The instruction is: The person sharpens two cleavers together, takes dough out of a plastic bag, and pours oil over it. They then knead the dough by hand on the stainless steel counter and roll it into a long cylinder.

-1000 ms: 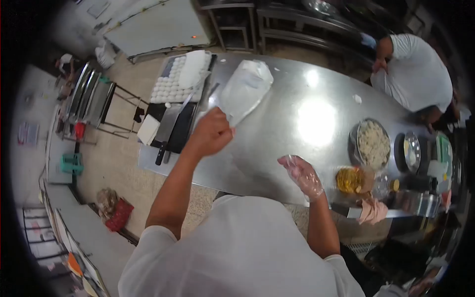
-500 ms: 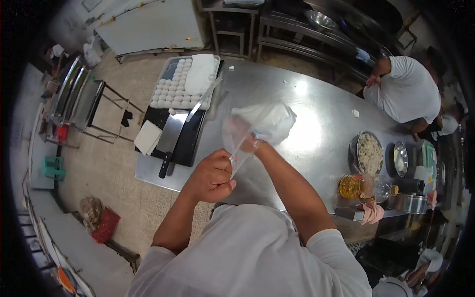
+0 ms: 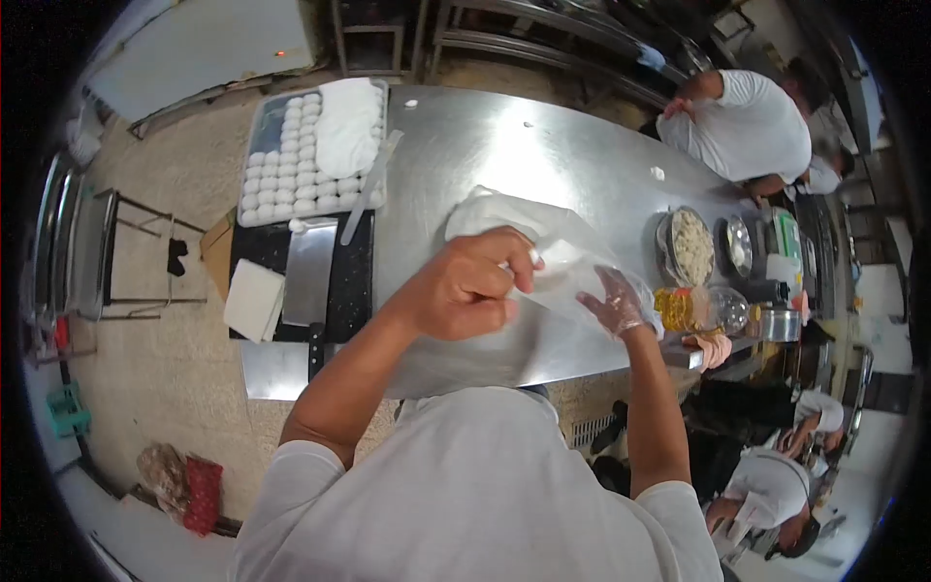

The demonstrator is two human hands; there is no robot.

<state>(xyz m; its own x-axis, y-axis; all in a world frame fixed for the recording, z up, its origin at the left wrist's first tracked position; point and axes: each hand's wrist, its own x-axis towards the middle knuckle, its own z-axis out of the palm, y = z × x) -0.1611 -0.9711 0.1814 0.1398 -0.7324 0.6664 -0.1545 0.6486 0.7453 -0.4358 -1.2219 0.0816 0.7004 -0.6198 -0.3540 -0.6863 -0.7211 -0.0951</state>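
Note:
My left hand [image 3: 470, 286] is closed in a pinch on thin clear plastic [image 3: 558, 276] above the steel table. The plastic stretches across to my right hand [image 3: 616, 303], which has its fingers spread inside clear film gathered at the wrist. Whether this film is a bag or a glove I cannot tell. Just behind my left hand a white, soft-looking bundle [image 3: 485, 209] lies on the table, partly hidden by that hand.
At the left stand a tray of white dough balls [image 3: 276, 184] with a white cloth [image 3: 347, 126], a long flat blade [image 3: 371, 189] and a cleaver [image 3: 308, 276]. Right are a bowl of pale filling [image 3: 691, 247] and an oil bottle [image 3: 684, 308]. A co-worker [image 3: 752, 126] stands behind them.
My right hand has moved right, away from the bundle, and its fingers have spread. My left hand has risen forward and right, still pinching the plastic. The camera view has shifted.

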